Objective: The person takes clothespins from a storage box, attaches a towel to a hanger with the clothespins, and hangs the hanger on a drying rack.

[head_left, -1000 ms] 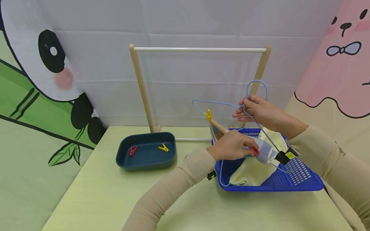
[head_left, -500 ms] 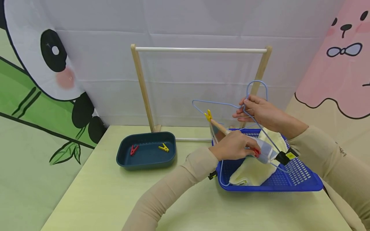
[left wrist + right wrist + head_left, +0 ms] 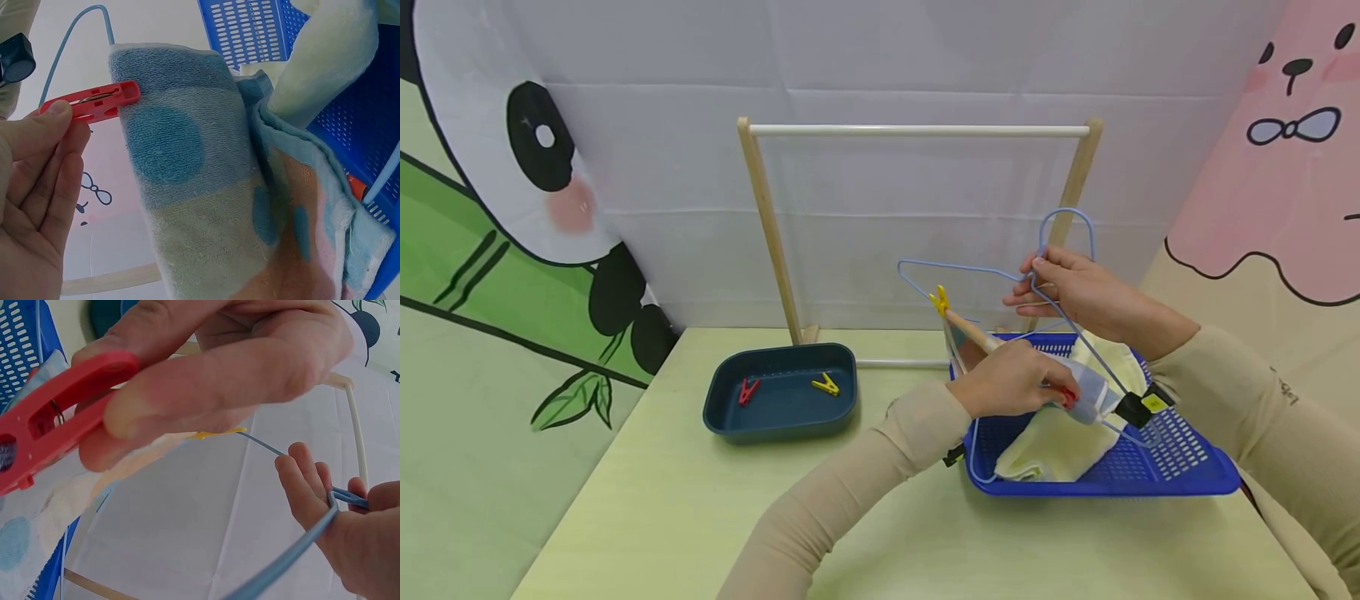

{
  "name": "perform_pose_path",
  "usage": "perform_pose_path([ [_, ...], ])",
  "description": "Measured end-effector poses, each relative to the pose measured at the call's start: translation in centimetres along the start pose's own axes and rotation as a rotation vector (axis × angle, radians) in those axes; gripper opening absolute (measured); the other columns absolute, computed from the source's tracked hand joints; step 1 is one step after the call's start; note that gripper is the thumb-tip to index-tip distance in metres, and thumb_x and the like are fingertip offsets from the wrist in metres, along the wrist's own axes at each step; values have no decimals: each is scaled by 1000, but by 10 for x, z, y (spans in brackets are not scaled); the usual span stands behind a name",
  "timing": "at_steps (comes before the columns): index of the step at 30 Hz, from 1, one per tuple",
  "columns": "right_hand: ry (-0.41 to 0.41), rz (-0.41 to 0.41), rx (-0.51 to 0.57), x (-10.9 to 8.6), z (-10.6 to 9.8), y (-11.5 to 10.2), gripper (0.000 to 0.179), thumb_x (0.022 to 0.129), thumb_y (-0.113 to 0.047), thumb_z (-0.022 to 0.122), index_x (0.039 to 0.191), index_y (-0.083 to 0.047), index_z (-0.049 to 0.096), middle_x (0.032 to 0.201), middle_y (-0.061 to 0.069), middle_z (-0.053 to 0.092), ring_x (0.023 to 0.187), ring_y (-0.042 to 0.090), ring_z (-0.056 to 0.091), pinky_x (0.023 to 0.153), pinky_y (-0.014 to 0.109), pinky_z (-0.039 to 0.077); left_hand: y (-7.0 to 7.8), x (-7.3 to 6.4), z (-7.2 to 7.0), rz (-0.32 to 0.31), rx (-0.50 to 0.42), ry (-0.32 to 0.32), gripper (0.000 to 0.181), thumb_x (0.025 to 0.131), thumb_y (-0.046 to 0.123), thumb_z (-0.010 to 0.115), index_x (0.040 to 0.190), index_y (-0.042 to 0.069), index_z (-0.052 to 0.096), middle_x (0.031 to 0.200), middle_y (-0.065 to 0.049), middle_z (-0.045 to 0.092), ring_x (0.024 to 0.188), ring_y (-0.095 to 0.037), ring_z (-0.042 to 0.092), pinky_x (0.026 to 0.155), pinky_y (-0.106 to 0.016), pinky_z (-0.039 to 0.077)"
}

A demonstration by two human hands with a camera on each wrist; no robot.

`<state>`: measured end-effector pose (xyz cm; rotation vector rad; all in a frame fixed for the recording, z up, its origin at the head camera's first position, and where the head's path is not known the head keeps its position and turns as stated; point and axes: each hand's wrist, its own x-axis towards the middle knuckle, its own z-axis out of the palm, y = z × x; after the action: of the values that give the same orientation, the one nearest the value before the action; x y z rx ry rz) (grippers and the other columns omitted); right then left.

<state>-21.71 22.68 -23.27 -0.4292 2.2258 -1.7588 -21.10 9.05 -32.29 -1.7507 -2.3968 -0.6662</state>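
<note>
In the head view my right hand (image 3: 1086, 287) pinches a blue wire clothes hanger (image 3: 962, 267) just below its hook, with the other fingers loosely extended. A patterned towel (image 3: 187, 150) in blue, cream and orange hangs folded on the hanger. A yellow clothespin (image 3: 940, 300) clips it at the far left end. Lower down, my left hand (image 3: 1011, 383) pinches a red clothespin (image 3: 103, 100) between thumb and fingers. The clothespin's jaws lie over the towel's top edge in the left wrist view. In the right wrist view that red clothespin (image 3: 56, 419) fills the near left.
Under the hands stands a blue perforated basket (image 3: 1195, 479) with a pale yellow towel (image 3: 1045, 454) in it. To its left, a dark teal tray (image 3: 778, 429) holds a red clothespin (image 3: 747, 392) and a yellow one. Behind rises a wooden rack with a white rail (image 3: 917, 131).
My left hand, pinching the red clothespin, has crept slightly to the right. My right hand and the clothes hanger have stayed in place.
</note>
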Motion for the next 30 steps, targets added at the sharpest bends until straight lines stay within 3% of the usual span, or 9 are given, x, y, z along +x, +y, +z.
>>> perform_pose_path([
  [7,-2,0,8,0,-2,1,27,105,-25,26,112,-1,37,102,15,49,104,23,62,89,35,48,0,2,3,-12,29,3,16,88,17,69,103,15,75,91,11,70,73,6,56,67,-8,40],
  [20,-11,-23,1,0,-10,1,28,105,-26,27,110,-2,39,99,11,50,95,15,64,86,30,49,-2,4,6,-76,60,-7,28,88,23,69,115,16,70,104,11,68,89,1,59,77,-9,40],
  [24,-32,-25,39,-1,-14,3,26,104,-27,28,110,-4,39,98,8,50,91,14,64,86,29,49,-3,4,7,-76,49,-22,31,88,23,69,118,15,68,108,9,67,96,-1,59,82,-9,39],
  [30,-25,-7,94,-2,-19,6,26,103,-27,31,110,-3,39,97,7,51,87,14,63,84,28,50,-10,0,6,-72,0,-6,29,89,18,68,117,14,67,109,6,67,94,1,59,82,-8,39],
])
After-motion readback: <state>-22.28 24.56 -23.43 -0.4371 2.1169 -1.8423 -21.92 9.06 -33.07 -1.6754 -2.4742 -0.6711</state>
